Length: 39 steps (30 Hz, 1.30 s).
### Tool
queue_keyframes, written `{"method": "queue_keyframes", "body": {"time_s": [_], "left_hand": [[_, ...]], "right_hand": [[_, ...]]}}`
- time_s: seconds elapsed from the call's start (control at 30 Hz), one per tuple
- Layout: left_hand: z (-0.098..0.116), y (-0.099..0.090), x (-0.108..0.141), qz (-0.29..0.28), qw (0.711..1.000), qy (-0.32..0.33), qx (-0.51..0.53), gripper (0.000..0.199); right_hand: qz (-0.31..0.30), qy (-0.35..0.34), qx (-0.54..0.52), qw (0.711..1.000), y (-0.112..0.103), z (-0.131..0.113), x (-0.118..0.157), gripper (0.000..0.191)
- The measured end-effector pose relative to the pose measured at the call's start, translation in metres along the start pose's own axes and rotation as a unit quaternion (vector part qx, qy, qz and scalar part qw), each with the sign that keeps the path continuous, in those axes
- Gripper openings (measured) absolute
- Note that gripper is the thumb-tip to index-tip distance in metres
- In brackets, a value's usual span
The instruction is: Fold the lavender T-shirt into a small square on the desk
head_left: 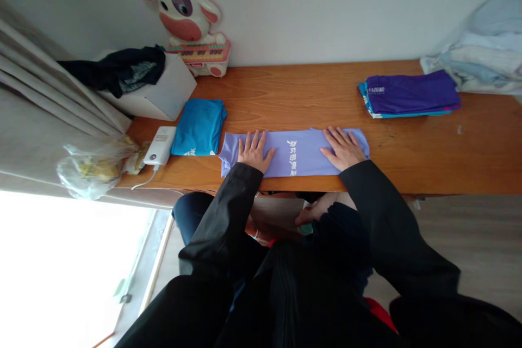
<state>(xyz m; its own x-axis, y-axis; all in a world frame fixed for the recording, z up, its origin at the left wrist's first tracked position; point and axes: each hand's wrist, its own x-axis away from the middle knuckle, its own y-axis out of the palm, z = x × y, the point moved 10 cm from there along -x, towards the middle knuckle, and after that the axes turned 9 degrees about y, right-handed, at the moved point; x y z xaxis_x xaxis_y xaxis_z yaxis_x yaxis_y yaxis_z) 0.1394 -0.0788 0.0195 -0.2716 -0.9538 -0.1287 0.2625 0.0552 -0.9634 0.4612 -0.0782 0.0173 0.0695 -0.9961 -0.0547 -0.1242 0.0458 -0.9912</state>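
A lavender shirt (302,153), folded into a long strip with white lettering at its middle, lies along the front of the wooden desk (285,92). My left hand (255,152) rests flat on its left part, fingers spread. On the right part my right hand (342,148) also lies flat, with its fingers apart. Just left of the strip is a folded blue garment (199,126). Farther right sits a stack of folded clothes with a purple garment (410,93) on top and blue ones beneath.
A white power bank (160,145) with a cable and a clear plastic bag (92,171) lie at the left edge. Behind them stand a white box (171,84) with dark cloth (134,70) over it and a cow-shaped toy piano (196,54). Bagged clothes (485,60) fill the back right.
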Motion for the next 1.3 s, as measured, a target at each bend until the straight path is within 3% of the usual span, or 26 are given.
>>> {"method": "queue_keyframes", "body": {"time_s": [0.1, 0.3, 0.43, 0.57, 0.77, 1.17, 1.3], "left_hand": [[0.001, -0.003, 0.005, -0.003, 1.0, -0.004, 0.005, 0.082], [-0.001, -0.006, 0.029, -0.006, 1.0, -0.004, 0.012, 0.083], [-0.007, -0.007, 0.032, -0.003, 1.0, -0.001, 0.016, 0.084], [-0.021, -0.014, 0.033, 0.003, 0.999, 0.008, 0.051, 0.085], [-0.054, -0.026, 0.053, 0.025, 0.999, -0.033, 0.035, 0.086], [-0.051, -0.021, 0.058, -0.001, 0.998, -0.059, 0.015, 0.086], [-0.059, -0.027, 0.076, 0.016, 0.995, -0.086, 0.055, 0.084]], "right_hand": [[-0.003, 0.005, 0.021, 1.0, 0.0, 0.006, 0.006, 0.079], [-0.01, 0.017, 0.037, 0.999, 0.003, -0.01, 0.028, 0.078], [-0.004, 0.008, 0.034, 0.999, 0.0, -0.014, 0.038, 0.079], [-0.006, 0.013, 0.039, 0.999, -0.001, -0.015, 0.037, 0.079], [-0.01, 0.012, 0.035, 0.999, -0.001, -0.015, 0.037, 0.079], [-0.006, 0.006, 0.025, 1.0, -0.001, -0.014, 0.037, 0.078], [-0.012, 0.004, 0.027, 1.0, 0.0, -0.014, 0.037, 0.078]]}}
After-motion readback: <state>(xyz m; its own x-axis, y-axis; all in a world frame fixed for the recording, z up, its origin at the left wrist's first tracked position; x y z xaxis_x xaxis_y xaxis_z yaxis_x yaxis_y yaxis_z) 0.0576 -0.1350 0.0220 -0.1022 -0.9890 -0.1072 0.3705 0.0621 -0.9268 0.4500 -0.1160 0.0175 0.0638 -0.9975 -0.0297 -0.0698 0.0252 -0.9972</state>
